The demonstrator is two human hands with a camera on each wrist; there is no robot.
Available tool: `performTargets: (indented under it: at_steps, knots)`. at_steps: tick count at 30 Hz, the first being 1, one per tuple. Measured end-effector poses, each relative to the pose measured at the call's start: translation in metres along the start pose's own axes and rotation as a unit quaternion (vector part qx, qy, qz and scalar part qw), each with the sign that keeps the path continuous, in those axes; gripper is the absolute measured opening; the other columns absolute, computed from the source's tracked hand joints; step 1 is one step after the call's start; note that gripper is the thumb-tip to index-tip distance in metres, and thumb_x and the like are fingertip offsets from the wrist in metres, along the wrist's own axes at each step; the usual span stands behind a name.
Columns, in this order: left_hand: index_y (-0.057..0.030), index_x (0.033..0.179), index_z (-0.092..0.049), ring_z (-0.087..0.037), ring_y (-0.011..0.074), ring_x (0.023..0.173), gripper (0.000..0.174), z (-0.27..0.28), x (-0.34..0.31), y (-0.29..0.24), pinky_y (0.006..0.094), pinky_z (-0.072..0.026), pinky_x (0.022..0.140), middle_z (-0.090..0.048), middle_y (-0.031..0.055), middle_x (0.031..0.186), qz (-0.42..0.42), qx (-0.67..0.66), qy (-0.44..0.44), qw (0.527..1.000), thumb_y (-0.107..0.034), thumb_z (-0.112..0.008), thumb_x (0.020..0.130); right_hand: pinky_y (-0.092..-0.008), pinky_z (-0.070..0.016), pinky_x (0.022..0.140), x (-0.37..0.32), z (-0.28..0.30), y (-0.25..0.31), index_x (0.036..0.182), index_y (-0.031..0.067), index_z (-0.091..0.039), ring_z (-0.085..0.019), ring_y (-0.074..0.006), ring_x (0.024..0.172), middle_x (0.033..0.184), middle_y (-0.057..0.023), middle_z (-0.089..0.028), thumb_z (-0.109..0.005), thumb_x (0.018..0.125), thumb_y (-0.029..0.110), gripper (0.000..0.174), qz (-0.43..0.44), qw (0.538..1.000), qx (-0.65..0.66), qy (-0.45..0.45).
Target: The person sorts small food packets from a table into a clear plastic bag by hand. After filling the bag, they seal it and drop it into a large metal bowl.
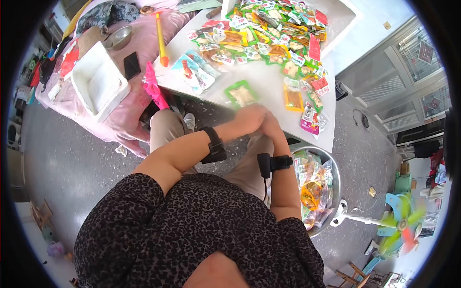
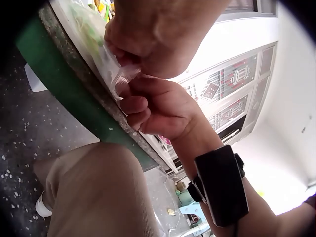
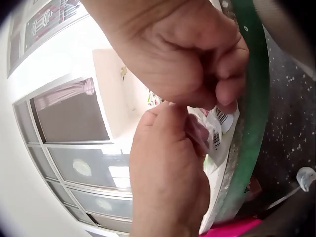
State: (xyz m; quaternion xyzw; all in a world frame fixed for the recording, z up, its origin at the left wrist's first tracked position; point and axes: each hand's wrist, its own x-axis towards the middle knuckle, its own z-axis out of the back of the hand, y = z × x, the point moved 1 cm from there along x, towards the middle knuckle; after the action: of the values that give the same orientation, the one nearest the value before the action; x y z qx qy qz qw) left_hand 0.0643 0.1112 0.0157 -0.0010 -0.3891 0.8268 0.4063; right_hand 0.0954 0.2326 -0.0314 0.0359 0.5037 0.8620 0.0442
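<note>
Over the front edge of the white table (image 1: 218,96), my left hand (image 1: 247,119) and right hand (image 1: 270,126) meet close together. Between them is the crinkled clear end of a plastic food packet (image 2: 123,81), pinched by both hands with curled fingers. A green-edged food packet (image 1: 241,93) with pale contents lies just beyond the hands, slightly blurred. From the right wrist, barcode labels show on the clear packet (image 3: 216,129) beneath the fingers. The fingertips are partly hidden behind the hands.
Many colourful food packets (image 1: 269,36) heap at the table's back, with a few packets (image 1: 293,96) to the right. A metal basin (image 1: 337,180) of packets stands by my right side. At left are a white foam box (image 1: 98,79), a phone (image 1: 131,66) and a pink bag (image 1: 152,86).
</note>
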Motion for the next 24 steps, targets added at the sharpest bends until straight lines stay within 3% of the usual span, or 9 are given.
performTargets:
  at_steps: [2,4,6,9,12,16,17,20,24]
  knots:
    - [-0.0073,0.087,-0.053,-0.050,0.0298,0.083,0.018,-0.002,0.003,0.004,0.0392,-0.0403,0.070,-0.053,0.0126,0.083,-0.015,0.017,-0.014,1.000,-0.017,-0.041,0.079,-0.0249,-0.0404,0.042,0.011,-0.008,-0.028,0.090,-0.0007,-0.053,-0.051,-0.0130,0.050,0.065,-0.0079,-0.055,-0.046,0.076,0.018,0.024,0.121,0.974,-0.186,-0.046]
    - [-0.0074,0.087,-0.053,-0.050,0.0304,0.082,0.018,-0.006,0.003,0.008,0.0395,-0.0401,0.070,-0.053,0.0128,0.083,-0.028,0.012,-0.027,0.999,-0.018,-0.041,0.079,-0.0258,-0.0414,0.044,0.011,-0.006,-0.035,0.087,-0.0012,-0.053,-0.052,-0.0137,0.050,0.065,-0.0091,-0.055,-0.048,0.075,0.021,0.025,0.170,0.942,-0.279,-0.073]
    - [-0.0070,0.085,-0.053,-0.049,0.0312,0.081,0.018,-0.007,0.001,0.013,0.0400,-0.0396,0.070,-0.052,0.0130,0.081,-0.037,-0.012,-0.044,0.998,-0.019,-0.040,0.080,-0.0259,-0.0417,0.045,0.011,-0.003,-0.040,0.083,-0.0013,-0.054,-0.053,-0.0135,0.050,0.064,-0.0097,-0.054,-0.049,0.075,0.024,0.027,0.156,0.946,-0.269,-0.088]
    - [-0.0049,0.081,-0.053,-0.052,0.0295,0.078,0.020,-0.007,0.002,0.017,0.0398,-0.0411,0.066,-0.055,0.0138,0.080,-0.058,-0.006,-0.093,0.994,-0.019,-0.039,0.079,-0.0252,-0.0420,0.046,-0.012,0.047,0.058,0.081,0.0002,-0.054,-0.053,-0.0133,0.051,0.064,-0.0091,-0.054,-0.051,0.074,0.024,0.025,-0.171,0.980,-0.079,0.062]
    - [-0.0037,0.077,-0.054,-0.053,0.0304,0.072,0.029,-0.006,0.008,0.020,0.0411,-0.0412,0.063,-0.055,0.0148,0.075,0.013,0.089,0.042,0.995,-0.025,-0.035,0.084,-0.0255,-0.0415,0.047,0.003,0.087,0.032,0.081,0.0015,-0.053,-0.052,-0.0138,0.050,0.063,-0.0087,-0.053,-0.055,0.071,0.022,0.023,-0.097,0.995,-0.024,-0.024]
    - [-0.0032,0.072,-0.054,-0.054,0.0317,0.067,0.038,-0.004,0.007,0.018,0.0418,-0.0413,0.060,-0.055,0.0154,0.068,-0.006,0.088,0.015,0.996,-0.029,-0.030,0.087,-0.0295,-0.0424,0.052,0.053,0.132,-0.026,0.081,0.0008,-0.053,-0.054,-0.0184,0.056,0.064,-0.0116,-0.054,-0.056,0.069,0.022,0.024,-0.033,0.972,-0.184,-0.144]
    - [-0.0033,0.071,-0.054,-0.054,0.0316,0.067,0.038,-0.003,0.007,0.019,0.0417,-0.0413,0.060,-0.055,0.0153,0.068,-0.017,0.085,0.005,0.996,-0.029,-0.031,0.087,-0.0339,-0.0432,0.058,0.052,0.139,-0.021,0.082,0.0007,-0.053,-0.056,-0.0251,0.066,0.073,-0.0154,-0.056,-0.056,0.069,0.024,0.027,-0.110,0.965,-0.203,-0.123]
    - [-0.0035,0.071,-0.054,-0.054,0.0312,0.066,0.037,-0.004,0.009,0.021,0.0415,-0.0411,0.060,-0.055,0.0148,0.068,-0.007,0.094,0.028,0.995,-0.028,-0.031,0.087,-0.0368,-0.0434,0.062,0.058,0.128,-0.018,0.083,0.0027,-0.054,-0.056,-0.0295,0.073,0.082,-0.0169,-0.057,-0.056,0.068,0.027,0.029,-0.089,0.926,-0.323,-0.177]
    - [-0.0034,0.072,-0.053,-0.053,0.0309,0.066,0.036,-0.003,0.008,0.021,0.0419,-0.0405,0.060,-0.054,0.0145,0.069,-0.013,0.077,0.036,0.996,-0.026,-0.030,0.087,-0.0390,-0.0426,0.066,0.074,0.107,-0.043,0.083,0.0046,-0.055,-0.055,-0.0324,0.078,0.086,-0.0181,-0.056,-0.055,0.068,0.029,0.028,-0.057,0.927,-0.361,-0.083]
